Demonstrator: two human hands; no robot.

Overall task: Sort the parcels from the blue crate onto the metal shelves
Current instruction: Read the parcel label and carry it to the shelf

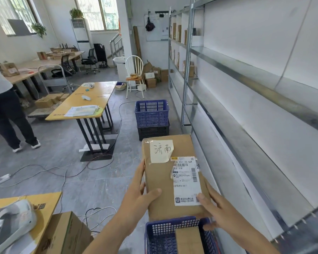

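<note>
I hold a flat brown cardboard parcel point(160, 176) above the blue crate point(173, 233) at the bottom of the view. It carries a white handwritten note and a printed shipping label. My left hand point(140, 197) grips its left edge, thumb on top. My right hand point(217, 211) grips its near right corner, thumb on the label. Another brown parcel point(189, 241) lies inside the crate. The metal shelves point(246, 136) run along the wall on the right, their near bays bare.
A second blue crate point(151, 112) stacked on a black one stands ahead on the floor. Yellow tables point(92, 99) stand left, with cables across the floor. A person point(6, 107) stands far left. A cardboard box point(62, 233) sits bottom left. Far shelf bays hold small boxes.
</note>
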